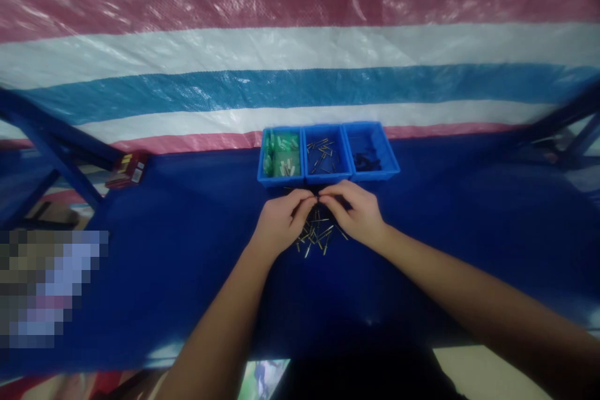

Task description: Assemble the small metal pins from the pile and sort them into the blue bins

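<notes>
My left hand (281, 219) and my right hand (359, 212) meet fingertip to fingertip over the blue table, just in front of the bins. Both are closed in a pinch. Whatever lies between the fingertips is too small and dark to name. Beneath them a loose pile of thin metal pins (315, 236), brass and silver in colour, is spread on the tabletop. Similar pins (321, 153) lie in the middle blue bin (330, 177). White slim pieces (287, 167) rest on green plastic in the left bin (281, 182). Small dark pieces (366, 161) sit in the right bin (377, 175).
The blue tabletop (187, 250) stretches to both sides. A dark red box (126, 170) stands at its far left, beside a blue metal frame (56, 144). Behind the bins hangs a striped plastic sheet (300, 87). A blurred-out patch (51, 287) covers the left edge.
</notes>
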`<state>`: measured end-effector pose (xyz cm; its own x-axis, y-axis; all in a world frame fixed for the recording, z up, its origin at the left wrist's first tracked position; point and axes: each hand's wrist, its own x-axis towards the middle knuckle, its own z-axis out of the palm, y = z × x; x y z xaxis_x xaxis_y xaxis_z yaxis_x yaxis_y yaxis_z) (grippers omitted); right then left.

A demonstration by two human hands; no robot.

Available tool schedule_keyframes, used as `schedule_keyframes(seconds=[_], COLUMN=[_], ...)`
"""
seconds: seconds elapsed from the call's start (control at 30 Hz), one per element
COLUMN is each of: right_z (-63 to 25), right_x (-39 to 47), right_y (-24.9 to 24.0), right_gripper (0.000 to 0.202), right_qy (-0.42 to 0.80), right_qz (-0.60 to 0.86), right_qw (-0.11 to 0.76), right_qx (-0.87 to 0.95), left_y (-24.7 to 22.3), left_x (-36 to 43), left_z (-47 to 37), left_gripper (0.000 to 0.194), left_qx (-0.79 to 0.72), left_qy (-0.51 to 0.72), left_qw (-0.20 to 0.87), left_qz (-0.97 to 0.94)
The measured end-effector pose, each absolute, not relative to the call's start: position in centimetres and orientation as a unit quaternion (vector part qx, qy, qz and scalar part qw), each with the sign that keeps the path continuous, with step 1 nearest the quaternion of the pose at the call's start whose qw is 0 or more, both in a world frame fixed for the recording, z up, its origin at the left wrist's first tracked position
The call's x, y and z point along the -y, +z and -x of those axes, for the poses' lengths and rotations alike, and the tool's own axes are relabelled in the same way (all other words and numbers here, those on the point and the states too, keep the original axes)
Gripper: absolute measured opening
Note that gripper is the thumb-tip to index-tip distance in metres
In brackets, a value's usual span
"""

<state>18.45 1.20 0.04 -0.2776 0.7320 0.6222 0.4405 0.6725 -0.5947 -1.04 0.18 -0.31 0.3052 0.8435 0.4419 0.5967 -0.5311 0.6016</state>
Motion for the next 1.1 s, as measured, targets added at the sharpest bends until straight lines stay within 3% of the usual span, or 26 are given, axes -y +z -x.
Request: schedule_keyframes(seconds=[0.27, 0.63, 1.1], right_z=[-18.19, -18.2, -18.44], right_x=[-1.23, -1.34, -1.16], right_y=[0.07, -0.07, 0.01], right_gripper=[0.014, 0.007, 0.012], right_qy=[0.155, 0.159, 0.193], right_qz=[0.338, 0.352, 0.409], right_qw=[0.499, 0.52, 0.482], right_qx=[0.783, 0.762, 0.75], left_y=[-0.09, -0.12, -0.3], left_x=[-0.21, -0.23, -0.28], left_z=[1.17, 1.34, 1.19], left_gripper=[0.026, 0.024, 0.02], left_qx=[-0.47, -0.469, -0.474], left_qy=[0.364, 0.369, 0.376], left_qw=[0.167, 0.18, 0.173], left_qz=[-0.786, -0.782, -0.778])
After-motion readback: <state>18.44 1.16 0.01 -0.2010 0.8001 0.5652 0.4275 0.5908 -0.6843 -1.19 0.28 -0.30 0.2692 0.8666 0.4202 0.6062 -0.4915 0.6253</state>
